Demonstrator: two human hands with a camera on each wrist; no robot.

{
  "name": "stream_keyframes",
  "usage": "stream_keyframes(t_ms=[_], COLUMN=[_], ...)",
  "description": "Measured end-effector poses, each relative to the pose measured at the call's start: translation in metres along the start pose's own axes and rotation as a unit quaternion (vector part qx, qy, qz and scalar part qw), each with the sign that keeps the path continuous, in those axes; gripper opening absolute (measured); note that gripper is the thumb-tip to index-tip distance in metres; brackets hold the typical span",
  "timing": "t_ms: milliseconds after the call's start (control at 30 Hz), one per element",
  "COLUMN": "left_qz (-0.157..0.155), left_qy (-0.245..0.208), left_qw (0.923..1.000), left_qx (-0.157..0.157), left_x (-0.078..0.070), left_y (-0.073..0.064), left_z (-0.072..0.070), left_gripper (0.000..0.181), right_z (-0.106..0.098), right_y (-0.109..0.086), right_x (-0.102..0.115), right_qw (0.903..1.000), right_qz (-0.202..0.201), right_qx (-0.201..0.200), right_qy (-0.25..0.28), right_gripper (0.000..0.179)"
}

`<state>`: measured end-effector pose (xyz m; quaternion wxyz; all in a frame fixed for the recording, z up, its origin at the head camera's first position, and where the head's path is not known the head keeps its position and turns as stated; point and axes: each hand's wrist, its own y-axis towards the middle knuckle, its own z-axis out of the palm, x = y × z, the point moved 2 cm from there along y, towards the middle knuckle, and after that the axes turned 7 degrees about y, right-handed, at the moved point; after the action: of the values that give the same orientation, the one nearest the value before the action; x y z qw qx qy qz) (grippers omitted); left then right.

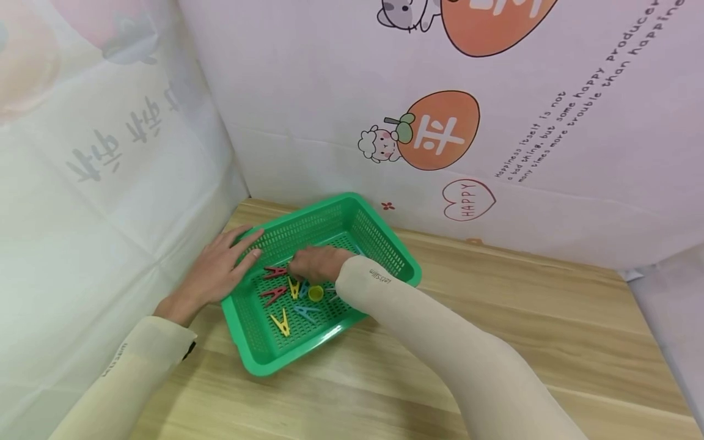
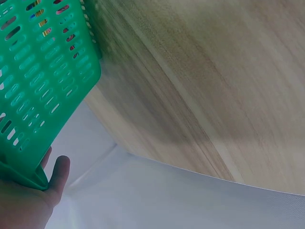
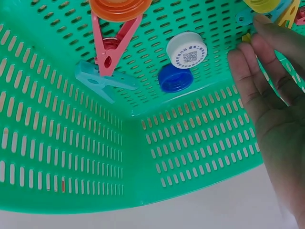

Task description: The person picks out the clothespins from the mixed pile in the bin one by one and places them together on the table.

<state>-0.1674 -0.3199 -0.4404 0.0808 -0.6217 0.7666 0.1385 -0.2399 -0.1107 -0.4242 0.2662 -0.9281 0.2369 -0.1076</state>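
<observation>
A green plastic basket (image 1: 324,339) with slotted walls holds several clothespins and bottle caps. My left hand (image 1: 214,269) rests on its left rim, fingers extended over the edge. Inside, my right hand (image 1: 319,263) reaches down with bent fingers among the clothespins. A yellow clothespin (image 1: 294,288) shows just below those fingertips; whether they pinch it I cannot tell. Close by lie red clothespins (image 1: 274,296), a blue clothespin (image 1: 305,313), another yellow clothespin (image 1: 281,322) and a yellow cap (image 1: 316,293). The right wrist view shows a white cap (image 3: 187,50) against a blue cap (image 3: 175,78).
Also in the basket are an orange cap (image 3: 120,8), a pink clothespin (image 3: 112,45) and a light-blue clothespin (image 3: 102,81). The basket stands on a wooden table (image 1: 495,299). A printed white cloth (image 1: 308,110) hangs behind, and another borders the left side.
</observation>
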Motion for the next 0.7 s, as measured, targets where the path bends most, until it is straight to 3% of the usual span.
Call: stream_keyframes(t_ms=[567,700], left_qz=[-0.002,-0.001], left_qy=[-0.006,-0.005], left_qw=[1.0000,1.0000], left_qx=[-0.007,-0.007], left_x=[-0.0020,-0.0014], left_y=[-0.0007,-0.0009], left_z=[-0.0002,0.0000], left_gripper=[0.057,0.057], right_z=[0.0037,0.0024], right_y=[0.0032,0.0009], right_x=[0.0018,0.0016], right_qw=[0.9970,0.9975], right_qz=[-0.006,0.001], right_qx=[0.007,0.006], right_qy=[-0.076,-0.071], right_gripper=[0.035,0.045])
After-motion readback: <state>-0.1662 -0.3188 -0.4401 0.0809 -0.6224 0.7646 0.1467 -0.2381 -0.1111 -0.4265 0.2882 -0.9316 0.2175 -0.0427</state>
